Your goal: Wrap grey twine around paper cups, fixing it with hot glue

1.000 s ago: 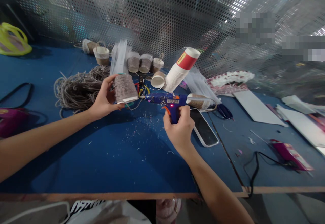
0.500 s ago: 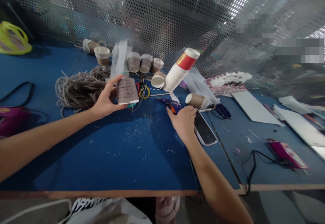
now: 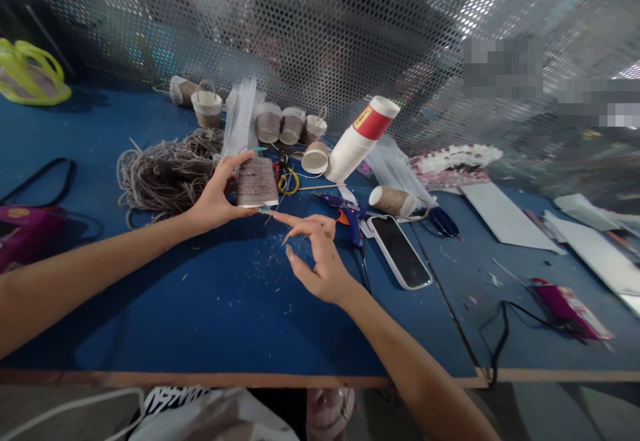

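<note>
Blue tabletop [image 3: 210, 314] scrap-flecked. Right hand [image 3: 320, 258] empty, fingers loosely apart, index extended toward lower rim of tapered cup [image 3: 257, 181], cord-wound, ridged; contact unclear. Left hand [image 3: 216, 196] holds cup above tabletop, digits spanning top to bottom. Beyond: tangled cord heap [image 3: 165, 178], leaning paper-cup stack [image 3: 351, 152], perforated metal screen [image 3: 300, 34].

Yarn [image 3: 165, 176] left, phone [image 3: 401, 252] right on the surface [image 3: 210, 314]

Between the left fingers [image 3: 240, 160] is the cup [image 3: 256, 182], just right of the yarn. The right fingers [image 3: 300, 222] are right of and before the cup; contact is hard to tell. Left of the phone lies the glue gun [image 3: 353, 226], with the scissors [image 3: 296, 186] farther left and the cup stack [image 3: 361, 140] behind it. The mesh [image 3: 300, 48] stands behind it all.
</note>
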Motion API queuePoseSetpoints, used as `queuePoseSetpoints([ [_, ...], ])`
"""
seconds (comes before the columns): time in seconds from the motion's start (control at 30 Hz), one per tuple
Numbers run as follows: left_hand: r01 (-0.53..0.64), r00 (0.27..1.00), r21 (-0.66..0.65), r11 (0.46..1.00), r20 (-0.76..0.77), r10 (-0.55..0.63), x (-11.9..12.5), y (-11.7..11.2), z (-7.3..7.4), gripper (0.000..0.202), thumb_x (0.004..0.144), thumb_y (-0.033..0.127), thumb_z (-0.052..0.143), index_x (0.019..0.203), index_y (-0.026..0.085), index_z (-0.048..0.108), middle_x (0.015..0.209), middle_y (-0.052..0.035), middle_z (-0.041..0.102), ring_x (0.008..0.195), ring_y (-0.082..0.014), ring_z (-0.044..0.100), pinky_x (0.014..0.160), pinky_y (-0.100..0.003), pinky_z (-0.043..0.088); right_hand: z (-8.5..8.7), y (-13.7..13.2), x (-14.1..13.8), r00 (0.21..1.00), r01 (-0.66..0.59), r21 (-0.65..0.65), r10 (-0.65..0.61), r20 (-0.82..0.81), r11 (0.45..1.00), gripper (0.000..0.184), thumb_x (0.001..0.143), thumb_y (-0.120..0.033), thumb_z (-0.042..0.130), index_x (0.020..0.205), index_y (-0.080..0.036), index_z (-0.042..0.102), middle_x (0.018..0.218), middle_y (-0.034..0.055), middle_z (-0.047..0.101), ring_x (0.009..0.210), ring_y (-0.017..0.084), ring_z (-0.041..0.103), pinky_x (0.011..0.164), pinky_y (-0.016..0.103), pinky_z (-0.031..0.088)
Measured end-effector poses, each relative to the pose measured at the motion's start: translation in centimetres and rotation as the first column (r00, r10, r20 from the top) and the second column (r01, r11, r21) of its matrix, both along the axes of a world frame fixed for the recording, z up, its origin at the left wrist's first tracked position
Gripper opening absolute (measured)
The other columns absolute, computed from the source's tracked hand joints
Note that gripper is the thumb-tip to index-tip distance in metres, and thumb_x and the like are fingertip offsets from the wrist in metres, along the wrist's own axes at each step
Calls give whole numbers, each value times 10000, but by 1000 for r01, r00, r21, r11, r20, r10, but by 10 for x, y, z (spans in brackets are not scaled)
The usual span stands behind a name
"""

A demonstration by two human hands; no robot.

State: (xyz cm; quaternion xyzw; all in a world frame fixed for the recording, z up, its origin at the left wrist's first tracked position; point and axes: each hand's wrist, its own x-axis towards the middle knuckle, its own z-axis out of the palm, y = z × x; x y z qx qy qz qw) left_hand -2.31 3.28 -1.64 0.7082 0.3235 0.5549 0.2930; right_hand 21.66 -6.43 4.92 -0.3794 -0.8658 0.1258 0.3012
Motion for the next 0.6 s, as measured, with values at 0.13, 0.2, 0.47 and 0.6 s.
queuePoseSetpoints([
  [0.13,7,1000,-10,1000,-4,-7,0,-1,2,913,620,332,884,1422,291,449,1359,-114,500,1032,-227,632,806,-319,603,0,3,2,999,-10,-39,9,-31,999,267,827,-136,471,1049,-278,425,1337,-8,649,1038,233,492,935,448,390],
  [0.2,6,1000,-4,1000,-4,-6,1,-2,2,911,619,328,882,1420,295,449,1370,-111,496,1036,-223,631,799,-304,599,0,3,2,999,-16,-64,14,-33,998,262,834,-132,472,1046,-277,416,1389,-10,619,1046,238,487,933,455,381],
  [0.47,0,1000,12,1000,-11,0,1,-2,3,880,638,365,870,1410,275,455,1376,-122,506,1162,-267,589,855,-328,590,-1,5,1,998,-30,-116,23,-54,993,267,841,-114,488,1035,-277,404,1454,-7,576,1074,249,496,937,474,359],
  [0.6,2,1000,0,1000,-6,-2,1,-2,3,883,638,361,869,1411,275,450,1389,-124,495,1174,-271,592,874,-343,590,-1,5,2,998,-13,-139,5,-58,990,243,847,-120,485,1020,-275,414,1442,-4,587,1075,249,511,938,483,363],
])
